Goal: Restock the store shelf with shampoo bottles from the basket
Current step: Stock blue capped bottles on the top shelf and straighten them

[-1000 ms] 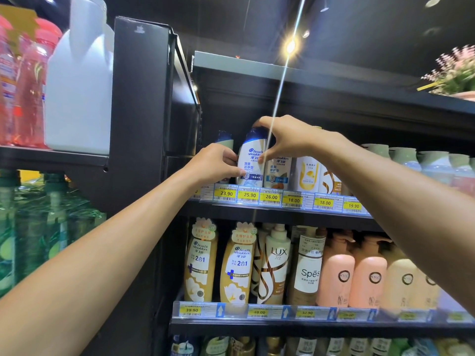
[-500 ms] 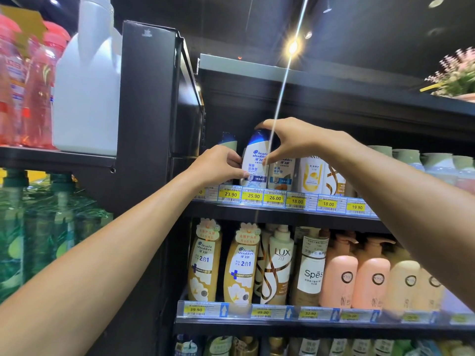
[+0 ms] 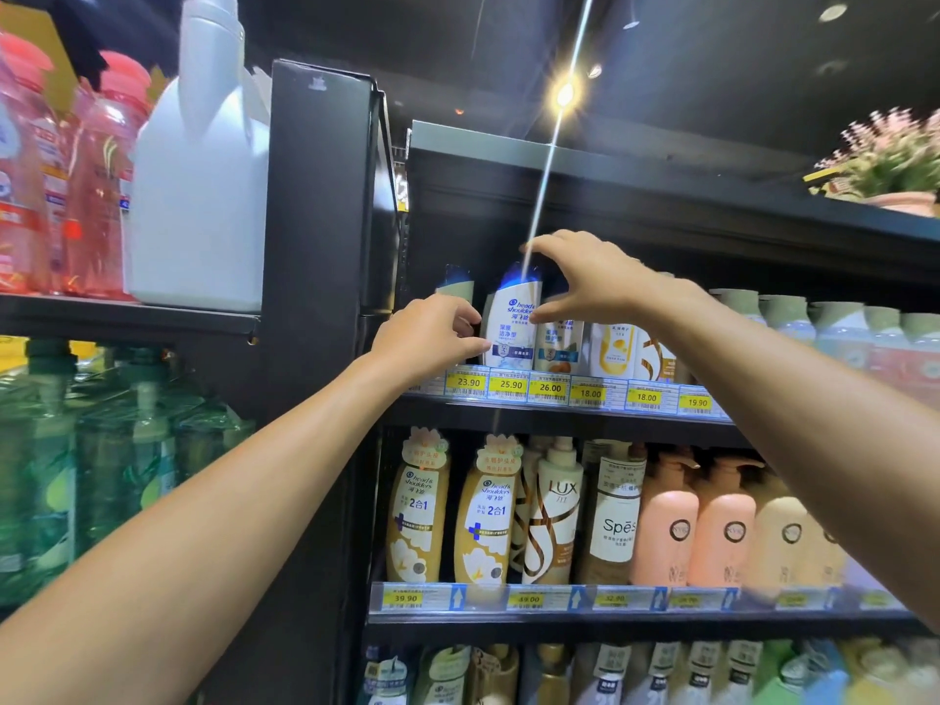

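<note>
The Head & Shoulders bottle (image 3: 511, 328) is being set on the shelf (image 3: 559, 417), with the right hand (image 3: 590, 282) grip open and the left hand (image 3: 432, 333) grip unclear, so next comes letting go gently.

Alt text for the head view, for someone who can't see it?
Two bare hands frame a white Head & Shoulders bottle standing on the upper shelf above the 25.90 price tag: the right hand arches over its blue cap, fingers spread, and the left hand curls against its lower left side. More shampoo bottles line this shelf and the lower shelf.

Head & Shoulders btl (image 3: 511, 325), tag (image 3: 510, 385) 25.90; LUX pump (image 3: 558, 506); prob. Spēs btl (image 3: 618, 524).
</note>
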A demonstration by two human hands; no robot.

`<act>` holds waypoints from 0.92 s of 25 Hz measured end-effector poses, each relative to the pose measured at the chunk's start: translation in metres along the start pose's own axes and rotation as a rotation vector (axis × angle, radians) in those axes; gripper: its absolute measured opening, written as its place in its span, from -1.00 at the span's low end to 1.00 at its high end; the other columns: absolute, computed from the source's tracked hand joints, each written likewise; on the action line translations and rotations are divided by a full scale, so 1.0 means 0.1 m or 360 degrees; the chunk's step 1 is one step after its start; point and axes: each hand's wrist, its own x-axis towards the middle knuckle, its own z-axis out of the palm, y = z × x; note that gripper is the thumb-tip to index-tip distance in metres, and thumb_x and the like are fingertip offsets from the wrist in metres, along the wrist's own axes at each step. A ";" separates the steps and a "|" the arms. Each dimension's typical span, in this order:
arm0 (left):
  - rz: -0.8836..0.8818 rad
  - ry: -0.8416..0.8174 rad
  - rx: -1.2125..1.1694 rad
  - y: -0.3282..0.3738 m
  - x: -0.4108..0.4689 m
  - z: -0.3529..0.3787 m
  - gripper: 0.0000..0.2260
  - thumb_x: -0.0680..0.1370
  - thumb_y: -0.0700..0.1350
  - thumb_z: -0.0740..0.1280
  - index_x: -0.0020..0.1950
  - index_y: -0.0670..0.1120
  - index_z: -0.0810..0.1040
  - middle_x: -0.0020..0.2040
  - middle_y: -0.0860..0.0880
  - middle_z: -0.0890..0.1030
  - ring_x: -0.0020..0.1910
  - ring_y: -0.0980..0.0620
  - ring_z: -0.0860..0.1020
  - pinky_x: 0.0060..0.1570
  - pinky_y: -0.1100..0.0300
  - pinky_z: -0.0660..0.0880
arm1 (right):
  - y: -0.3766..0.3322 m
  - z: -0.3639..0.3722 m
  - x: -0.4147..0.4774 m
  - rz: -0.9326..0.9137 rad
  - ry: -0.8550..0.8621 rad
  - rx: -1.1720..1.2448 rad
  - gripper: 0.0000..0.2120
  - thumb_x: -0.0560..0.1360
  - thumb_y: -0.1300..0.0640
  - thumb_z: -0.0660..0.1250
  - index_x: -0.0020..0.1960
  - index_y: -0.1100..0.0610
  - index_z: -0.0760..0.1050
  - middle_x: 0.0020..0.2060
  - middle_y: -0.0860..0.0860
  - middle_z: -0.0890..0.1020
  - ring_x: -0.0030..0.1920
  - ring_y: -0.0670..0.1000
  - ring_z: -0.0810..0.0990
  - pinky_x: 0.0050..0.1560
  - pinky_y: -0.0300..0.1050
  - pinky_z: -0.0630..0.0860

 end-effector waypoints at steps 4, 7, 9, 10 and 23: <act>0.0163 0.0159 0.0248 -0.04 -0.17 0.02 -0.52 0.56 0.22 0.43 0.44 0.11 0.49 0.27 0.09 0.65 0.22 0.03 0.61 0.11 0.00 0.60 | -0.06 0.13 -0.27 0.0085 0.0283 -0.0044 -0.37 0.45 -0.10 0.53 0.45 0.02 0.42 0.41 -0.01 0.48 0.41 0.09 0.41 0.32 0.09 0.38; 0.0342 0.0257 0.0343 -0.07 -0.32 0.06 -0.40 0.53 0.18 0.47 0.52 0.02 0.43 0.41 0.01 0.56 0.40 -0.05 0.49 0.32 -0.07 0.51 | -0.10 0.29 -0.55 0.0109 0.0423 -0.0087 -0.43 0.46 -0.07 0.51 0.40 0.08 0.48 0.38 0.04 0.50 0.40 0.13 0.43 0.34 0.10 0.37; 0.0432 0.0295 0.0417 -0.08 -0.45 0.06 -0.34 0.52 0.16 0.49 0.54 -0.05 0.40 0.48 -0.04 0.49 0.50 -0.07 0.39 0.47 -0.08 0.38 | -0.15 0.38 -0.76 0.0134 0.0462 -0.0085 -0.45 0.46 -0.07 0.50 0.38 0.08 0.48 0.39 0.06 0.49 0.39 0.15 0.44 0.31 0.13 0.40; 0.0455 0.0298 0.0471 -0.07 -0.54 0.06 -0.32 0.51 0.16 0.50 0.55 -0.07 0.39 0.50 -0.06 0.46 0.53 -0.09 0.36 0.50 -0.11 0.35 | -0.20 0.43 -0.87 0.0153 0.0473 -0.0077 -0.45 0.46 -0.08 0.50 0.38 0.07 0.47 0.40 0.06 0.48 0.38 0.15 0.44 0.30 0.14 0.41; 0.0302 0.0017 0.0782 -0.68 -2.95 0.10 -0.35 0.53 0.12 0.47 0.55 -0.07 0.39 0.58 -0.14 0.37 0.59 -0.22 0.27 0.50 -0.19 0.33 | -1.46 1.53 -2.52 0.0103 0.0094 0.0421 -0.42 0.44 -0.06 0.48 0.40 0.09 0.46 0.41 0.09 0.46 0.41 0.15 0.43 0.35 0.19 0.44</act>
